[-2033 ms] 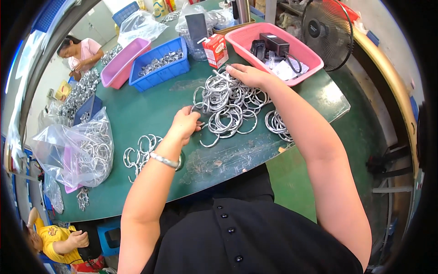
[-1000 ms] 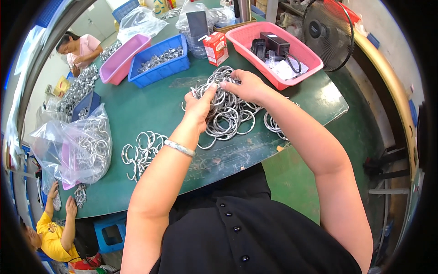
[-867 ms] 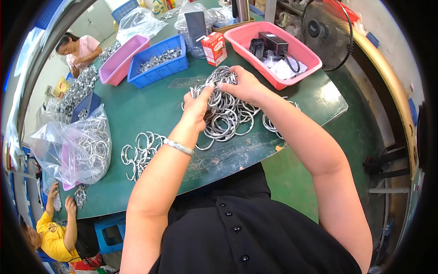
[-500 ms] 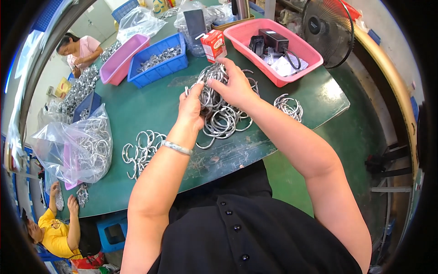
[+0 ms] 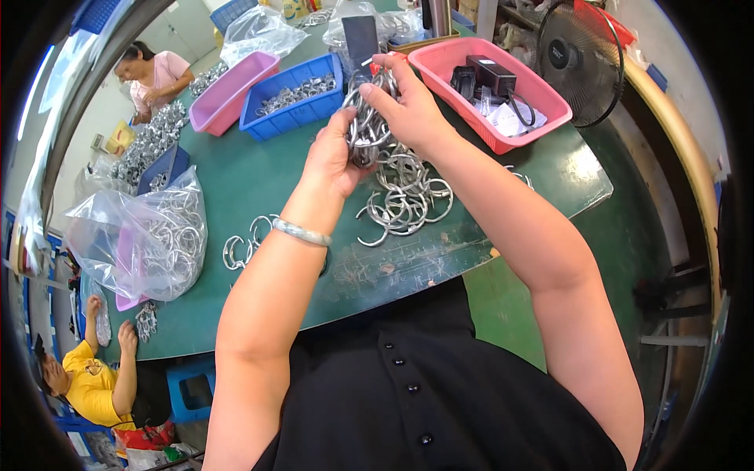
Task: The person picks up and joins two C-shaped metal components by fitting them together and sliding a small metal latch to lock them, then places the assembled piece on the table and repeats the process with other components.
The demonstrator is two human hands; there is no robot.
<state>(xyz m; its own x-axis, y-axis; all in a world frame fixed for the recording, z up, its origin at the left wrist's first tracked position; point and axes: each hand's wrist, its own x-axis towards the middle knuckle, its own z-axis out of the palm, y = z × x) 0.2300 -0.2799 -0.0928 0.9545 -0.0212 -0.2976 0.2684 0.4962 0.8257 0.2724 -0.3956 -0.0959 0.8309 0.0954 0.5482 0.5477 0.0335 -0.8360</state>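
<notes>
While I stand facing the table with the wearer at 6 o'clock, I see both bare arms stretched forward and meeting at a bundle of rings [image 5: 367, 132], which I take as the dial's centre. The left hand [image 5: 331, 157] comes up from 7 o'clock, a pale bangle [image 5: 302, 233] round its wrist; its palm cups the bundle's near left side, with the thumb up against the metal. The right hand [image 5: 418, 114] reaches in from 5 o'clock, elbow bent outward, fingers arched over the far end and thumb pressing on the near side. Both are clamped on the bundle, squeezing it between them, and it seems raised off the green table [image 5: 243, 173].

The bundle's long axis runs roughly from 7 to 1 o'clock, many rings packed edge to edge. At 5 o'clock, a loose pile [image 5: 407, 192] lies flat on the table, the rings overlapping, their gaps facing mixed ways. More loose rings [image 5: 239, 250] sit between 7 and 8, beside the left forearm.

As for writing, the fan [image 5: 583, 59], past the pink basket [image 5: 546, 106] between 2 and 3, has a small pale mark on its hub, too tiny to read. The rings show no lettering I can make out.
</notes>
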